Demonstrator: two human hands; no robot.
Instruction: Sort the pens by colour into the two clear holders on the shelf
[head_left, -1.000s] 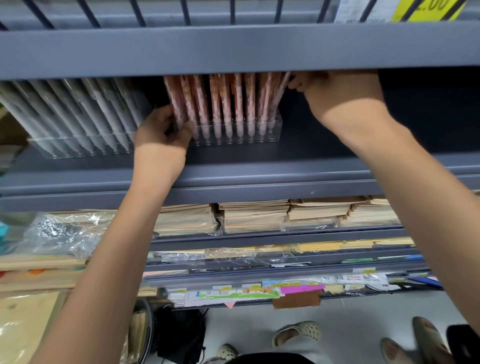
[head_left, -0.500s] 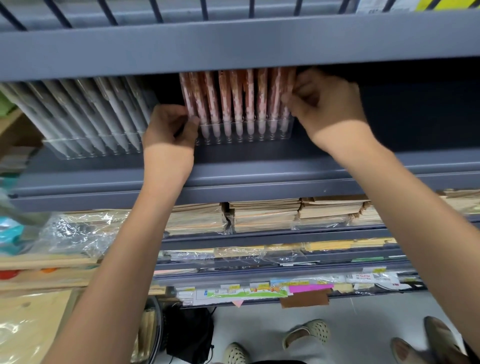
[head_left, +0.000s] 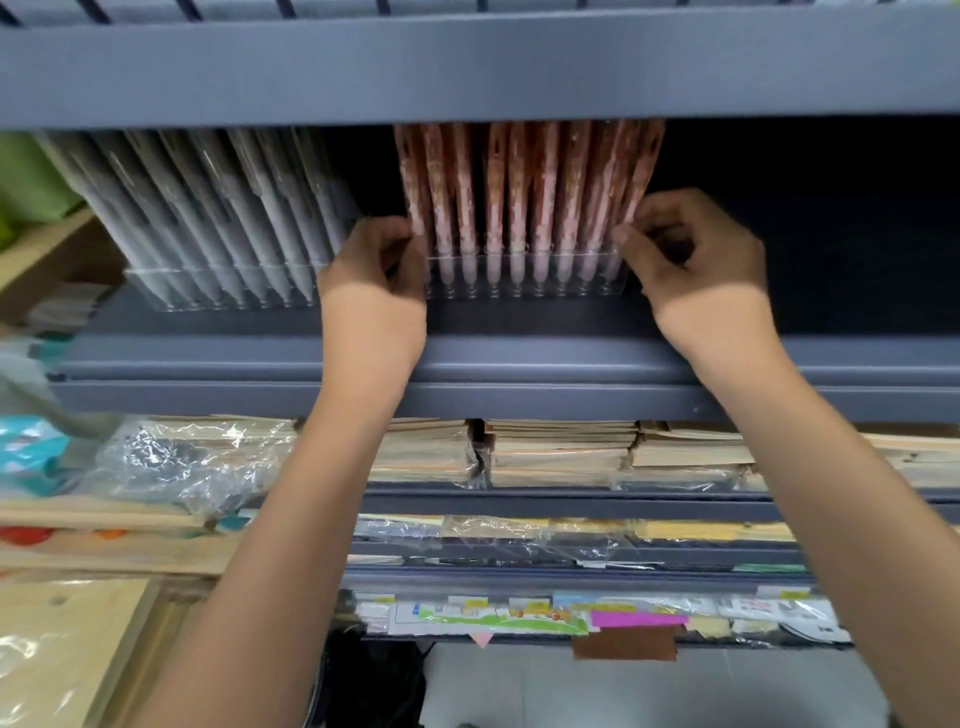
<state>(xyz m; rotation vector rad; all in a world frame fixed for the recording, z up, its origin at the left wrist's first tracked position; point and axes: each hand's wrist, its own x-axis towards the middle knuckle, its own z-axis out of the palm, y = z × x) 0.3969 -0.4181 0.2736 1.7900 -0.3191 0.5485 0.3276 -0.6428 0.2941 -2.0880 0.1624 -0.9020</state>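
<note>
Flanking the pink pens (head_left: 524, 197) at both ends, the two hands are set low on the row where it stands in the right holder (head_left: 524, 285) on the shelf (head_left: 519, 364). The left hand (head_left: 371, 275) is curled round that holder's left end, its thumb laid across the near corner and its fingers (head_left: 395, 241) bent against the leftmost pen. The right hand (head_left: 693, 260) is curled at the right end, with the rightmost pen pinched between thumb and fingertips just above the holder's rim. The pens are stood tip-down, their long axes running up and far, the right ones leaning right. So the last pen lies directly left of the right hand, which is judged the better placed to shift it. Overhead room is tight: the tops are hidden behind the upper shelf (head_left: 467, 67), so any lift is judged to need a tilt toward the near edge. Open dark room is left on the right. On the left only a narrow gap, filled by the left hand, separates the row from the grey pens (head_left: 218, 218) in the left holder (head_left: 218, 299). No stray colour is seen in either row.
</note>
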